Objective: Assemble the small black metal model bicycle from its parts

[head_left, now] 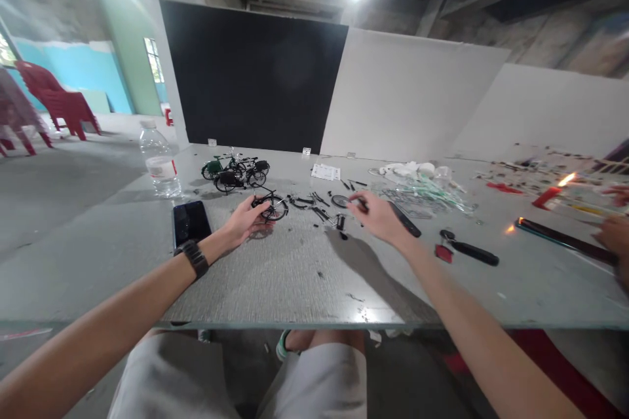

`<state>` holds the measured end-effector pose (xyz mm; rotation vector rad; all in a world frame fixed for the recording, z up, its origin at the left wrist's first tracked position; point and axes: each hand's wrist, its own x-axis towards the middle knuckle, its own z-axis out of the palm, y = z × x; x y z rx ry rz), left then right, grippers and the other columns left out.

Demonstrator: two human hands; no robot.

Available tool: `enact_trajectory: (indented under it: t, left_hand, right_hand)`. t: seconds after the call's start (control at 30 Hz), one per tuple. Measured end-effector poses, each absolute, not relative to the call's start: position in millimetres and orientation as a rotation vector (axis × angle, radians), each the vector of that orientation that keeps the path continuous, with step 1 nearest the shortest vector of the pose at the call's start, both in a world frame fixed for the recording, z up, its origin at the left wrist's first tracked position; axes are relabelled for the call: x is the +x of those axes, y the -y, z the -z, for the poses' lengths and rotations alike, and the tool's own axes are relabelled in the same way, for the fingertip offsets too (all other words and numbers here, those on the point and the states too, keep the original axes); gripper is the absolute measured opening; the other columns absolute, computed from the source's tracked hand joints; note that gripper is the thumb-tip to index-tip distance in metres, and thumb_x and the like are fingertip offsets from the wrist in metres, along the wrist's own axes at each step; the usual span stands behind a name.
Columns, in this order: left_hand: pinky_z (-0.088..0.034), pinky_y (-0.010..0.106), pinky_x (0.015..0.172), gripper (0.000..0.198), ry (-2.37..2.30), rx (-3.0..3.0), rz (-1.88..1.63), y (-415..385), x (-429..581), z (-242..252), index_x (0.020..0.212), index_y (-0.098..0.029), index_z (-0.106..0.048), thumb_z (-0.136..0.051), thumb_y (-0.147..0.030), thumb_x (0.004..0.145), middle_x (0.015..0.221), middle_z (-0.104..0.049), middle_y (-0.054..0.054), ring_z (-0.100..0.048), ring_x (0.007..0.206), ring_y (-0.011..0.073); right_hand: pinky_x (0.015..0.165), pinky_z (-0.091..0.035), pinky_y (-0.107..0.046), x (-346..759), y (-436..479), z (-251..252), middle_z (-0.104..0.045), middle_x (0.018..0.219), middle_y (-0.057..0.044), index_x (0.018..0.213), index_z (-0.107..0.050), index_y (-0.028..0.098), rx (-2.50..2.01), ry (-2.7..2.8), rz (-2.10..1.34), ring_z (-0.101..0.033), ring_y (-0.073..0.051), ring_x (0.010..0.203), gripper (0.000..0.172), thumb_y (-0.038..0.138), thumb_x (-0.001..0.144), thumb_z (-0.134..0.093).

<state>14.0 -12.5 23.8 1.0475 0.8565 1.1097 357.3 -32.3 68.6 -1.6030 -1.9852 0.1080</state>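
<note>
My left hand (244, 218) rests on the grey table (275, 275), its fingers curled around a small black model bicycle frame (269, 203). My right hand (377, 215) hovers a little to the right, fingers pinched on a small dark part (361, 201) near a loose wheel (339, 200). Several small black parts (314, 205) lie scattered between the two hands. Two finished model bicycles, one green (219, 166) and one black (243, 176), stand further back. A black watch sits on my left wrist.
A black phone (190, 222) lies by my left wrist, a water bottle (158, 160) behind it. A black screwdriver (469, 250), plastic bags (422, 191) and a leaflet (325, 171) lie to the right. Another person's hands (612, 236) work by a lit red candle (548, 195). Red chairs (54, 101) stand far left.
</note>
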Motion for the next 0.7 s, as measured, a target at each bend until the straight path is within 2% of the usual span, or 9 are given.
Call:
enact_trajectory:
  t: [0.07, 0.17, 0.27, 0.37, 0.5, 0.7]
  left_hand:
    - [-0.064, 0.036, 0.076, 0.028, -0.84, 1.032, -1.157, 12, 15, -22, 0.111, -0.018, -0.055, -0.073, -0.029, 0.091, 0.097, -0.073, 0.009, -0.074, 0.082, 0.0184]
    - [-0.065, 0.037, 0.077, 0.031, -0.813, 1.021, -1.252, 10, 14, -20, 0.114, -0.019, -0.054, -0.073, -0.026, 0.09, 0.092, -0.072, 0.006, -0.073, 0.079, 0.0167]
    - [-0.065, 0.038, 0.08, 0.03, -0.803, 1.008, -1.356, 7, 12, -20, 0.112, -0.019, -0.055, -0.074, -0.025, 0.089, 0.089, -0.07, 0.002, -0.071, 0.075, 0.0143]
    - [-0.065, 0.038, 0.08, 0.03, -0.81, 1.006, -1.39, 6, 8, -22, 0.11, -0.019, -0.055, -0.074, -0.025, 0.088, 0.088, -0.069, 0.001, -0.069, 0.072, 0.0127]
    - [-0.065, 0.037, 0.076, 0.034, -0.894, 1.139, -1.349, 5, 6, -23, 0.112, -0.017, -0.059, -0.076, -0.03, 0.086, 0.085, -0.069, 0.003, -0.07, 0.075, 0.0156]
    - [-0.062, 0.036, 0.078, 0.046, -0.883, 1.227, -1.281, 2, 8, -18, 0.119, -0.015, -0.059, -0.079, -0.038, 0.085, 0.087, -0.072, 0.006, -0.072, 0.077, 0.0177]
  right_hand:
    - [0.065, -0.048, -0.034, 306, 28, -70, -0.074, 0.096, -0.013, 0.115, -0.065, 0.018, -1.442, 2.16, -0.276, -0.067, -0.023, 0.076, 0.039, 0.051, 0.099, -0.053]
    - [0.07, -0.052, -0.038, 244, 18, -68, -0.072, 0.115, -0.018, 0.134, -0.057, 0.019, -1.308, 2.278, -0.38, -0.07, -0.029, 0.09, 0.056, 0.061, 0.098, -0.052]
    - [0.07, -0.054, -0.039, 208, 5, -62, -0.072, 0.115, -0.019, 0.142, -0.051, 0.019, -1.224, 2.287, -0.43, -0.07, -0.03, 0.089, 0.064, 0.066, 0.099, -0.048]
    - [0.073, -0.054, -0.04, 196, -5, -51, -0.073, 0.111, -0.017, 0.14, -0.052, 0.019, -1.173, 2.183, -0.397, -0.07, -0.028, 0.088, 0.056, 0.06, 0.101, -0.048]
    - [0.078, -0.053, -0.039, 202, -9, -37, -0.072, 0.108, -0.014, 0.134, -0.056, 0.019, -1.143, 2.051, -0.382, -0.069, -0.027, 0.09, 0.051, 0.057, 0.101, -0.052]
    - [0.076, -0.051, -0.035, 223, -7, -41, -0.071, 0.101, -0.009, 0.135, -0.059, 0.022, -1.087, 2.035, -0.323, -0.063, -0.02, 0.075, 0.042, 0.047, 0.101, -0.054]
